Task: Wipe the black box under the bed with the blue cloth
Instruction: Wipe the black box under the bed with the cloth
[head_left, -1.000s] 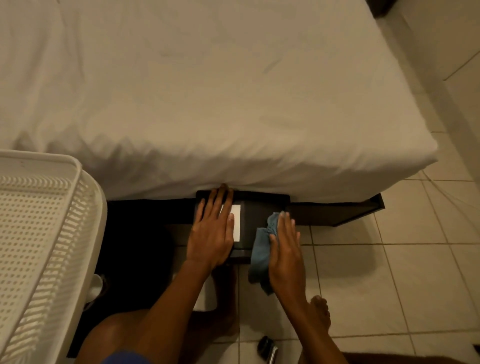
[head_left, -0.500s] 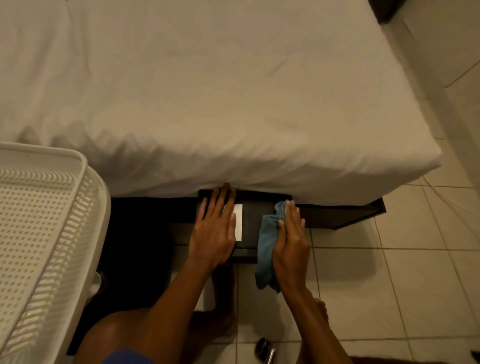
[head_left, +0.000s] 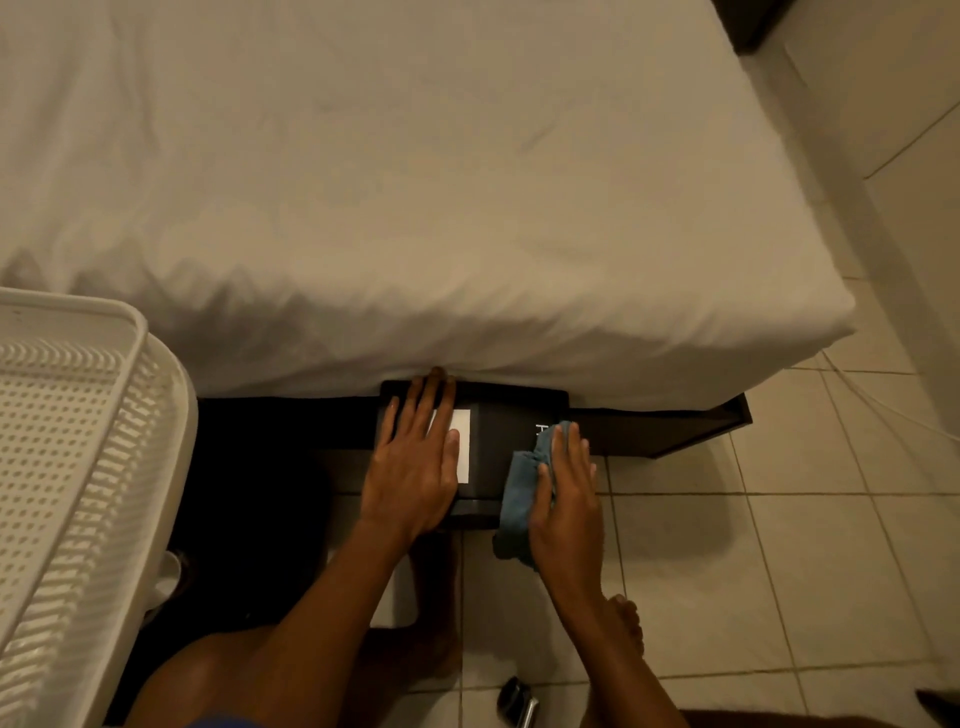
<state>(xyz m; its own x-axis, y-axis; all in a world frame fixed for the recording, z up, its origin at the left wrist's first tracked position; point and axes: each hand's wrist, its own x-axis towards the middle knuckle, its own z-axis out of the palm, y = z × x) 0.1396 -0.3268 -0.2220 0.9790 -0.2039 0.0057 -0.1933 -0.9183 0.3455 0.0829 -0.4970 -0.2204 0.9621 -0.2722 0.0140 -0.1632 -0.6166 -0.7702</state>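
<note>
The black box (head_left: 496, 447) with a white label sticks out from under the bed (head_left: 415, 182) onto the tiled floor; its back part is hidden beneath the mattress. My left hand (head_left: 415, 462) lies flat on the box's left side, fingers spread, partly covering the label. My right hand (head_left: 566, 493) presses the blue cloth (head_left: 519, 493) against the box's right side, with the cloth bunched under the palm and hanging over the front edge.
A white perforated plastic basket (head_left: 78, 467) stands at the left. The dark bed frame (head_left: 675, 426) runs along the floor to the right. A small dark object (head_left: 517, 701) lies on the tiles near my bare feet. A wall rises at the right.
My right hand with the cloth slid forward along the box's right side, then drew back a little. My left hand stayed flat on the box.
</note>
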